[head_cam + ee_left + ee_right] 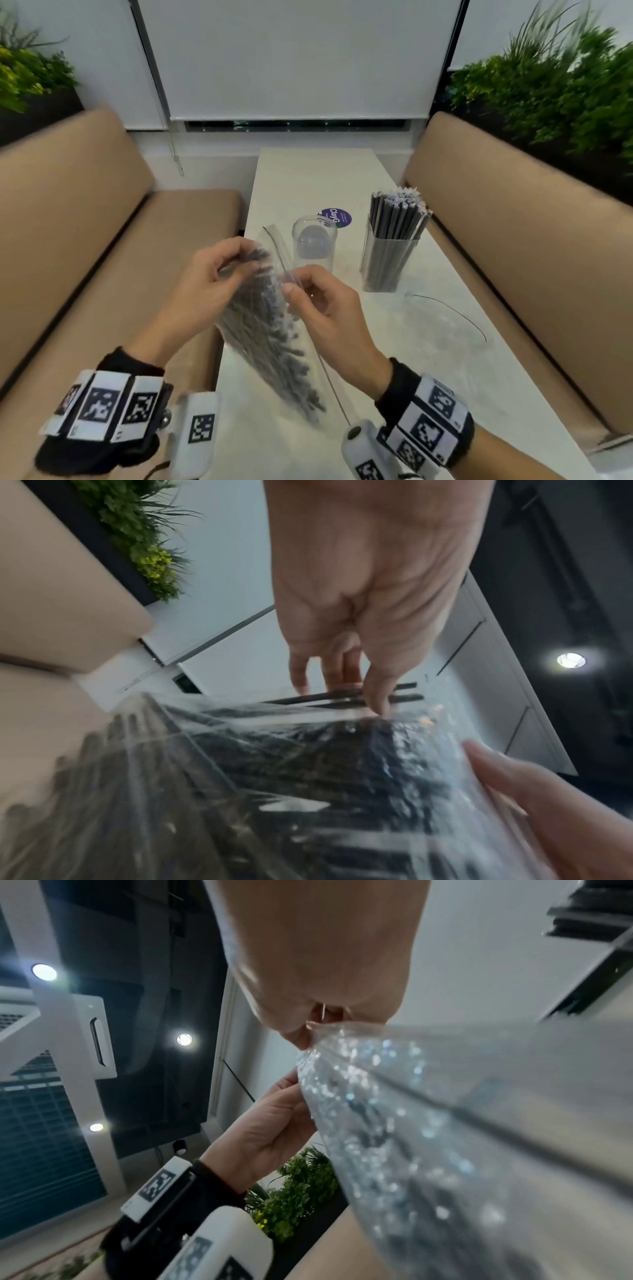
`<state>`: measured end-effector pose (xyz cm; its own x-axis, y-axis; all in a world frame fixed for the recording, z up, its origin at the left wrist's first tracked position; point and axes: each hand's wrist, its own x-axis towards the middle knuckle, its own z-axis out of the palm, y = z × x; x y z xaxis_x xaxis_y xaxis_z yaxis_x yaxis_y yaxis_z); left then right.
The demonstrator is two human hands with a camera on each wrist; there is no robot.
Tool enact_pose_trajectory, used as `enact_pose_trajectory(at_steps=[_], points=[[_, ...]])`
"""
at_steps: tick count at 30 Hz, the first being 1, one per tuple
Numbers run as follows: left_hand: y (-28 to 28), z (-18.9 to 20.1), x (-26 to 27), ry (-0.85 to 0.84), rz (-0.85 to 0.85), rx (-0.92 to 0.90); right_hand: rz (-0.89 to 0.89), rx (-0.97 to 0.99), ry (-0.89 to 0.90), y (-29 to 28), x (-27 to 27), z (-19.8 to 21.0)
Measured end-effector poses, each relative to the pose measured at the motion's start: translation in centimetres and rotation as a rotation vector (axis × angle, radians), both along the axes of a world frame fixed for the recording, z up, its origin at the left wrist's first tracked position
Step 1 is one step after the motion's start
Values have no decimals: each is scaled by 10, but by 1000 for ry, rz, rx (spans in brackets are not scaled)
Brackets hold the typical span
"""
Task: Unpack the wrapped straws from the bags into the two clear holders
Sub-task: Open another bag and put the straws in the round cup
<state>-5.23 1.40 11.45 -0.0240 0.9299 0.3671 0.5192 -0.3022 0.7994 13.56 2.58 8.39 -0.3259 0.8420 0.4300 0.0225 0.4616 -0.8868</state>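
A clear plastic bag (pixel 270 335) full of dark wrapped straws hangs tilted above the table's near left edge. My left hand (pixel 219 274) pinches the bag's upper left rim, fingers curled at the straw tips. My right hand (pixel 308 298) pinches the opposite rim of the mouth. An empty round clear holder (pixel 314 241) stands just beyond the hands. A square clear holder (pixel 388 260) packed with wrapped straws (pixel 399 214) stands to the right. In the left wrist view my left hand's fingers (pixel 375 696) touch straw ends above the bag (pixel 274 777). The right wrist view shows the bag (pixel 445 1137) pinched by my right hand (pixel 304 1034).
An emptied clear bag (pixel 445 318) lies flat on the white table (pixel 308 178) at the right. A purple round sticker (pixel 337 216) sits behind the round holder. Tan bench seats (pixel 85 212) flank the table, with plants (pixel 555 92) behind them.
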Motion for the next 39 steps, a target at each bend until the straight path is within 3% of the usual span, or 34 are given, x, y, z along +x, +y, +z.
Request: enact_pose_trajectory(at_steps=[3,5,8,13,20,24,28,32,37,39], points=[[-7,3,8,30,238,147,13,-101,116,3,-4,1],[-14,7,21,-128,291,153,18,-139,162,4,-6,2],[-20,7,37,-249,225,0,43,-137,138,5,-10,4],[-17,9,36,-344,219,-54,80,-160,64,7,-12,9],[-17,16,36,-291,125,-82,45,-196,-20,5,-19,20],[-22,25,35,-283,75,-113,210,-372,70,15,-12,29],[-25,25,39,-362,128,-140,270,-361,123,17,-8,32],[-19,17,43,-99,512,32,140,-261,-26,4,-13,23],[-25,12,32,418,295,152,-64,-223,-107,14,-7,30],[-24,5,33,503,251,56,-157,-213,-163,24,-1,34]])
